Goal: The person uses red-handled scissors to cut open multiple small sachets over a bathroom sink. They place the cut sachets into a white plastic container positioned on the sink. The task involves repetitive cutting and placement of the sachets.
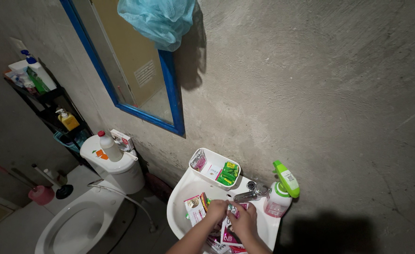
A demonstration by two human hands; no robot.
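both hands meet over the near part of the white sink, low in the scene. the left hand pinches a small sachet at its edge, fingers together on it, and the right hand closes on the same sachet from the other side, so the little packet is clamped between the two, held up above the basin where it is easy to see. the sachet looks flat and small, white with pink and a touch of green; its finer detail is too small to tell. under the hands more sachets lie spread in the basin, pink, white and reddish, some overlapping. just beyond, the metal tap points toward the hands. right of it a pink spray bottle with a green trigger stands on the sink rim. farther back a white tray sits against the wall with green and pink packets upright inside. to the left are a toilet and, higher, a blue-framed mirror.
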